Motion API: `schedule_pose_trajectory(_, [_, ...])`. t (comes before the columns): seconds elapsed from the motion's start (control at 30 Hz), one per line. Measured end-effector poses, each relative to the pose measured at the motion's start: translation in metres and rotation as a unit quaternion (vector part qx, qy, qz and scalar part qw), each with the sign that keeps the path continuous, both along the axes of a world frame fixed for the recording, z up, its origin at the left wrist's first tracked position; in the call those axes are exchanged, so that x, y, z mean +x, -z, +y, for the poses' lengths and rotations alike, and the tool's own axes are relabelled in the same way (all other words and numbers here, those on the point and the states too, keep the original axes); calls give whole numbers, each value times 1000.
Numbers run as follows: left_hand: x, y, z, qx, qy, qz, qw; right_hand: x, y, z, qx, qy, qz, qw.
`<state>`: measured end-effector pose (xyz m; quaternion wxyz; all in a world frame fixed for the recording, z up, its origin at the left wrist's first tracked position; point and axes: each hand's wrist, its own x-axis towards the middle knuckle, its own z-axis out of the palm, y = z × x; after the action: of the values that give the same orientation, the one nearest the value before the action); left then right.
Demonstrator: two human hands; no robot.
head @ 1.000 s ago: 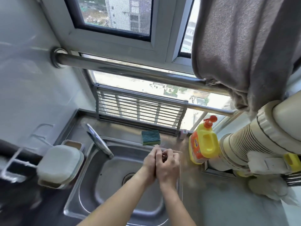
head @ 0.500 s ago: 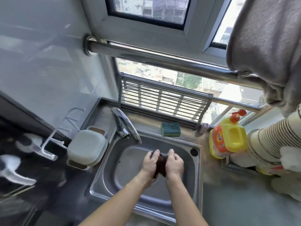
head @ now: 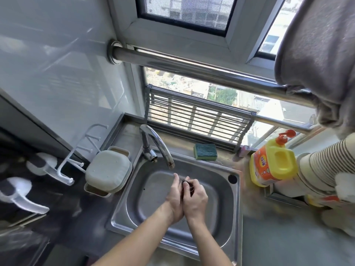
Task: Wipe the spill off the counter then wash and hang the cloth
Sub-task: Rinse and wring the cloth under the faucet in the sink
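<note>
- A small dark cloth (head: 186,187) is squeezed between the left hand (head: 175,198) and the right hand (head: 195,196), fingers of both curled round it, so little of it shows.
- The cloth is held over the sink (head: 233,206), just below the tap (head: 165,148), probably so that drips fall into the basin; no running water can be made out.
- The sink walls lie well apart from the hands.
- For hanging, open room is offered by the rail (head: 192,69); its right end is taken by a grey towel (head: 317,54).
</note>
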<state>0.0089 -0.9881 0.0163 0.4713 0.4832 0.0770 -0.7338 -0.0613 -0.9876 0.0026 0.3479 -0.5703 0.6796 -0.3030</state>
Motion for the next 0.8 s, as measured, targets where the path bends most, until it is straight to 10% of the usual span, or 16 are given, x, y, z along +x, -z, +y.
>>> schedule_pose_trajectory(0.47, [2, -1, 3, -54, 150, -74, 985, -9, -18, -32, 239, 175, -98, 950])
schedule_pose_trajectory(0.8, [15, -4, -8, 39, 137, -162, 976, -8, -11, -10, 135, 95, -76, 983])
